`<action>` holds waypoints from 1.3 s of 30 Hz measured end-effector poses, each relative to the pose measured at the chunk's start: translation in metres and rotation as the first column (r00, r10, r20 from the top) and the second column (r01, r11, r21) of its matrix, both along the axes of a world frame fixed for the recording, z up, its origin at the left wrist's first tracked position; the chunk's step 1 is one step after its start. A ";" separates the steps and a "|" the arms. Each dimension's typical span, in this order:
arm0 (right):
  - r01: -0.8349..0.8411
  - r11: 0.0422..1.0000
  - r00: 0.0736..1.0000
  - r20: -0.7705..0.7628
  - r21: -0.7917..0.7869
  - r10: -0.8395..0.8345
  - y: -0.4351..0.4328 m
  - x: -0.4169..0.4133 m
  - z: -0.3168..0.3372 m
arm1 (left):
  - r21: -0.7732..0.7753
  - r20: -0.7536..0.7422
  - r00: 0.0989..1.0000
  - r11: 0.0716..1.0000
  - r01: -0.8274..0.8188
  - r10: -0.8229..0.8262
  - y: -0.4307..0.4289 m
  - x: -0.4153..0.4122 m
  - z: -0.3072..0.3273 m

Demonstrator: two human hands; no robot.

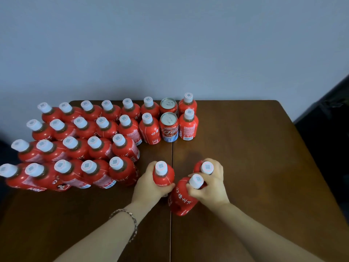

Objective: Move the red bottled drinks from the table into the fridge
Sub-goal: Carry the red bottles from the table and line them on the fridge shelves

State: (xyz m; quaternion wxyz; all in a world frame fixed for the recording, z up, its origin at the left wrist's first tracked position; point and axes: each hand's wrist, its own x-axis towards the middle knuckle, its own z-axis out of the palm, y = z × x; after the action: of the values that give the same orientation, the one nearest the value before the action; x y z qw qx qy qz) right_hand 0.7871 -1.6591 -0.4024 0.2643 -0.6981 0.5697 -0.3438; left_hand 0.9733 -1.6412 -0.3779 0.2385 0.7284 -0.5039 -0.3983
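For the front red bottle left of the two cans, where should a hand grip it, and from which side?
Grip the front red bottle around its upper body just below the white cap, coming from the front. It stands upright with bare table before it, while the soda can and neighbouring bottles crowd its sides and back.

Setting: plain indoor room, kind uncertain; reads more like a home or small office corner than a shop or lab. Evidence: I stand at a dark brown wooden tabletop (245,148) with a seam down its middle, pushed against a bare, pale grey-blue wall (170,44) with no shelving, signs or fittings. Many identical red bottled drinks (105,127) with white caps stand in rows, with two red cans (169,127) among them. Dark, indistinct object (330,120) at right edge; cannot identify.
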 end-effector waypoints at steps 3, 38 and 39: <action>0.042 0.999 0.998 -0.055 -0.017 -0.043 0.012 -0.007 0.014 | -0.028 0.052 0.999 1.000 0.014 -0.012 -0.003 -0.006 0.020; 0.937 -0.240 -0.292 -0.195 -0.253 -0.936 0.722 -0.247 0.263 | -0.301 0.329 -0.197 -0.300 0.905 -0.923 0.501 -0.427 0.249; 0.932 -0.253 -0.311 -0.212 -0.259 -0.927 0.732 -0.250 0.265 | -0.292 0.307 -0.220 -0.311 0.904 -0.926 0.511 -0.432 0.251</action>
State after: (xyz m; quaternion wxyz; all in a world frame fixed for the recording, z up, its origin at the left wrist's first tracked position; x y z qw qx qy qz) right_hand 0.5375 -0.9274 -0.1373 -0.2080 -0.0151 0.9347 -0.2879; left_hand 0.5414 -1.1304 -0.1273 -0.0015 -0.0276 -0.9438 -0.3292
